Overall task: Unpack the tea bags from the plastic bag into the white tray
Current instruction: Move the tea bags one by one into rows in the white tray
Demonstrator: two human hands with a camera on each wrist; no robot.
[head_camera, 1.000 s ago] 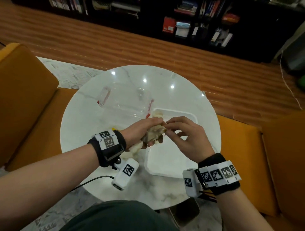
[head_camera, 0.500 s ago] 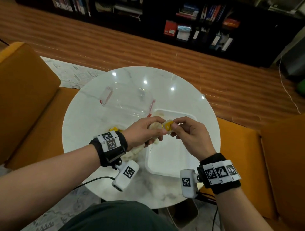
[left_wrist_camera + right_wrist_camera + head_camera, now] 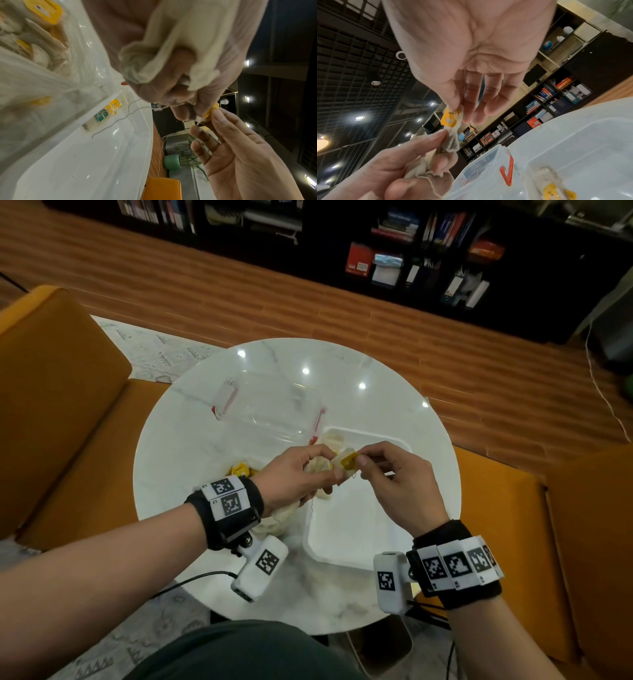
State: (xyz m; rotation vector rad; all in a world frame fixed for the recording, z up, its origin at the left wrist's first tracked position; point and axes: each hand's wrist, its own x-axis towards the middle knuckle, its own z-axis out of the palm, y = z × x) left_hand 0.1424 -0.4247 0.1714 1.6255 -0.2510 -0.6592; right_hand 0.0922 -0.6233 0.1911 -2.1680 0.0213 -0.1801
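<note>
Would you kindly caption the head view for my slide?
Left hand grips tea bags while right hand pinches a yellow tag above the white tray.

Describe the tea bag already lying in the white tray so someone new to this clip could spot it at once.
On the round marble table, find the white tray on the right side, beside the clear lidded container. The tea bag lies flat in the tray's far corner, apart from both hands. Unlike the bags bunched in the plastic bag, it lies loose, showing a green label and a yellow tag.
</note>
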